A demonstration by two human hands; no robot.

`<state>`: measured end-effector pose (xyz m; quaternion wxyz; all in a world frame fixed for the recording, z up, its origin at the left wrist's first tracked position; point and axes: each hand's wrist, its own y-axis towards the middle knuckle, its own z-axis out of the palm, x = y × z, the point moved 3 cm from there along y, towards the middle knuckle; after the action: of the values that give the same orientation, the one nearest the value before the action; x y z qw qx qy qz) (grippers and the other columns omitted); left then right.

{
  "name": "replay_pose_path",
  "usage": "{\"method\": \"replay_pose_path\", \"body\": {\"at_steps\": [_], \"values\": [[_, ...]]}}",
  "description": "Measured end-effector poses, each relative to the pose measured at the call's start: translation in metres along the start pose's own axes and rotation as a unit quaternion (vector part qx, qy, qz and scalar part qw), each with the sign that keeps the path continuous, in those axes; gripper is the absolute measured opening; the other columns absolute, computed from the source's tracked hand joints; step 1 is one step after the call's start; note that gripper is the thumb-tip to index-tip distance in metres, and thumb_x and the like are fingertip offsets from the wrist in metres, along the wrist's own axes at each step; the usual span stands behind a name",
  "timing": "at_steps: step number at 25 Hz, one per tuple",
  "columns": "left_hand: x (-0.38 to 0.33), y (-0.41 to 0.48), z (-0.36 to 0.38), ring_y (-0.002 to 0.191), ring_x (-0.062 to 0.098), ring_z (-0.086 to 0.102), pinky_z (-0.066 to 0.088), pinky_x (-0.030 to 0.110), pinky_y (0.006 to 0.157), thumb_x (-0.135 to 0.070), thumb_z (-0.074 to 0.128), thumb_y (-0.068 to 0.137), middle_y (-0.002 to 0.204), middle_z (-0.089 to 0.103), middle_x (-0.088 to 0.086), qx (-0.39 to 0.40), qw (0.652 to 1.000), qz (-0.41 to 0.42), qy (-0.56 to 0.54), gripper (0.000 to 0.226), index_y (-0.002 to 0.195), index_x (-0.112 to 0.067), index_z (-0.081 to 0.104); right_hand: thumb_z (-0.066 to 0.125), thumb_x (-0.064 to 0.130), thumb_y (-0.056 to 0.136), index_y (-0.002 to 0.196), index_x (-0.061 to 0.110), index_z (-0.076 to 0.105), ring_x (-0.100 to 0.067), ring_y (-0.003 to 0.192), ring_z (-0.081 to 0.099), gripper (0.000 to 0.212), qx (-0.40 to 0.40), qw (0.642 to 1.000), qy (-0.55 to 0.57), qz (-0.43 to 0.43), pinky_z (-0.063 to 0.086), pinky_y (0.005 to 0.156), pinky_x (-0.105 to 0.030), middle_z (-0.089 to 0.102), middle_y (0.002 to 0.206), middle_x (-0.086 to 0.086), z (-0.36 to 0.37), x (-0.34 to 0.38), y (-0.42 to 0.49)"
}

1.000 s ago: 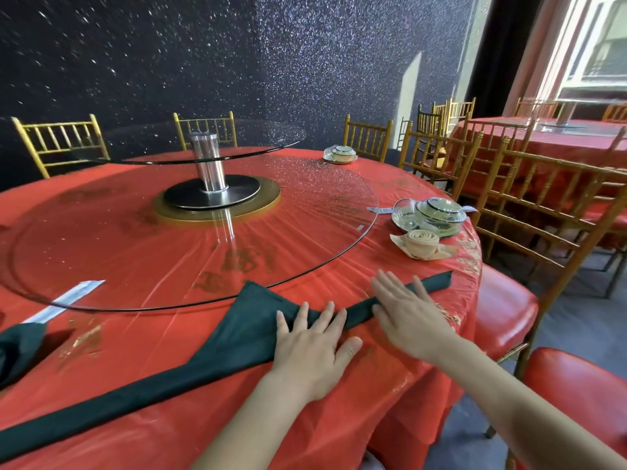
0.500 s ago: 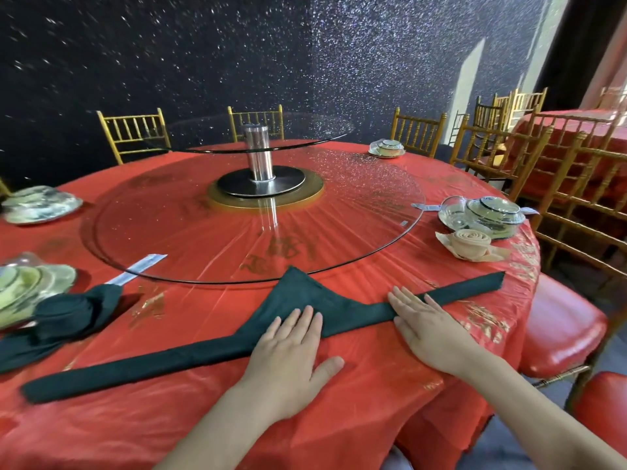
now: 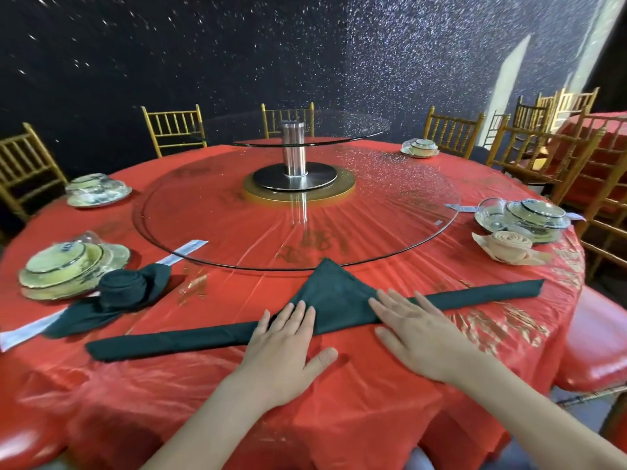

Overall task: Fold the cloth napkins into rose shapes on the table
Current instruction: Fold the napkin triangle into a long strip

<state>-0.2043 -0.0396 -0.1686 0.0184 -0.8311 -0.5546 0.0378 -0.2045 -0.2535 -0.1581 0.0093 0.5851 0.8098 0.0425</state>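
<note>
A dark green napkin (image 3: 334, 293) lies on the red table (image 3: 373, 418) as a long folded band with a triangular point facing the turntable. My left hand (image 3: 288, 347) lies flat with straight fingers on the band just left of the triangle. My right hand (image 3: 417, 330) presses flat on the band right of the triangle. A finished dark green rose napkin (image 3: 124, 288) sits at the left. A beige rose napkin (image 3: 507, 247) sits at the right.
A glass turntable (image 3: 237, 232) on a metal post (image 3: 293, 147) fills the table's middle. Stacked dish sets stand at the left (image 3: 64, 266), far left (image 3: 95, 193), right (image 3: 529, 217) and back (image 3: 420, 147). Gold chairs (image 3: 174, 128) ring the table; red seats (image 3: 607, 344) are near me.
The view has swung left, bringing the left place settings and the green rose into sight. My right hand has slid left along the band toward the triangle; my left hand stays flat.
</note>
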Motion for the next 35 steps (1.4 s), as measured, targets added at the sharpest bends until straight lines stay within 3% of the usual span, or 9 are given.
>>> {"method": "replay_pose_path", "body": {"at_steps": [4,8,10,13,16,23,28,32,35], "values": [[0.001,-0.001,-0.001,0.145,0.017,-0.015,-0.012,0.051,0.114,-0.069,0.010,0.088,0.159,-0.008,-0.005,0.009,1.000,-0.011,-0.008,0.080,0.151,-0.022,-0.001,-0.021,0.060,0.069,0.150,0.019,0.010,-0.012,0.145,-0.001,0.096,0.002,0.998,0.001,-0.064,-0.004,0.116,-0.033,0.005,0.158,0.000,0.007,0.050,0.022],[0.015,-0.009,-0.001,0.145,0.015,-0.014,-0.008,0.047,0.117,-0.069,0.007,0.087,0.158,-0.012,-0.005,0.003,1.000,-0.003,-0.012,0.080,0.151,-0.024,-0.005,-0.044,0.066,0.050,0.150,0.015,0.009,-0.011,0.145,-0.001,0.124,0.015,0.997,0.003,-0.077,-0.009,0.111,-0.026,0.004,0.158,-0.002,0.019,0.059,0.028],[0.031,-0.021,0.000,0.144,0.015,-0.016,-0.007,0.046,0.117,-0.074,-0.001,0.079,0.157,-0.015,-0.006,-0.002,1.000,-0.008,-0.005,0.086,0.150,-0.026,-0.009,-0.045,0.067,0.049,0.150,0.016,0.010,-0.010,0.145,-0.001,0.126,0.008,0.997,0.007,-0.073,-0.010,0.110,-0.025,0.005,0.158,-0.001,0.022,0.057,0.028],[0.058,-0.039,0.002,0.144,0.015,-0.018,-0.009,0.044,0.117,-0.078,-0.018,0.062,0.156,-0.019,-0.010,-0.005,1.000,-0.012,-0.001,0.098,0.148,-0.031,-0.014,-0.037,0.069,0.062,0.150,0.017,0.009,-0.007,0.144,-0.002,0.113,0.002,0.997,0.009,-0.074,-0.011,0.110,-0.023,0.004,0.158,0.002,0.021,0.058,0.027],[0.076,-0.049,0.002,0.143,0.014,-0.019,-0.010,0.040,0.117,-0.079,-0.018,0.064,0.154,-0.020,-0.013,-0.010,1.000,-0.010,-0.006,0.094,0.147,-0.035,-0.015,-0.020,0.059,0.069,0.150,0.018,0.010,-0.005,0.144,-0.003,0.096,-0.005,0.997,0.018,-0.075,-0.012,0.109,-0.021,0.003,0.158,0.003,0.019,0.059,0.028],[0.115,-0.071,0.007,0.141,0.011,-0.022,-0.014,0.037,0.114,-0.084,-0.024,0.061,0.150,-0.023,-0.017,-0.013,0.999,-0.029,-0.023,0.083,0.136,-0.048,-0.022,-0.039,0.073,0.056,0.149,0.018,0.016,0.001,0.134,-0.010,0.122,0.000,0.997,0.026,-0.069,-0.010,0.108,-0.019,0.007,0.156,0.004,0.025,0.055,0.029],[0.130,-0.080,0.010,0.142,0.009,-0.019,-0.014,0.036,0.114,-0.082,-0.023,0.064,0.151,-0.018,-0.020,-0.022,0.998,-0.046,-0.034,0.086,0.142,-0.047,-0.014,-0.021,0.060,0.065,0.150,0.023,0.008,0.006,0.132,-0.016,0.097,0.008,0.998,0.023,-0.065,-0.013,0.107,-0.016,0.001,0.156,0.010,0.019,0.059,0.031],[0.120,-0.084,0.002,0.140,0.003,-0.018,-0.014,0.037,0.114,-0.084,-0.028,0.057,0.149,-0.017,-0.024,-0.029,0.996,-0.063,-0.050,0.092,0.141,-0.051,-0.010,-0.018,0.071,0.066,0.148,0.022,0.022,0.010,0.131,-0.005,0.104,-0.012,0.995,0.068,-0.071,-0.008,0.107,-0.013,0.013,0.155,0.010,0.015,0.061,0.031],[0.103,-0.081,0.002,0.137,-0.001,-0.016,-0.012,0.033,0.113,-0.084,-0.036,0.048,0.144,-0.020,-0.026,-0.038,0.997,-0.046,-0.048,0.094,0.135,-0.054,-0.015,-0.007,0.062,0.072,0.145,0.021,0.033,0.012,0.129,0.002,0.092,-0.035,0.994,0.090,-0.055,-0.002,0.112,-0.015,0.024,0.153,0.008,0.012,0.046,0.024]]}}
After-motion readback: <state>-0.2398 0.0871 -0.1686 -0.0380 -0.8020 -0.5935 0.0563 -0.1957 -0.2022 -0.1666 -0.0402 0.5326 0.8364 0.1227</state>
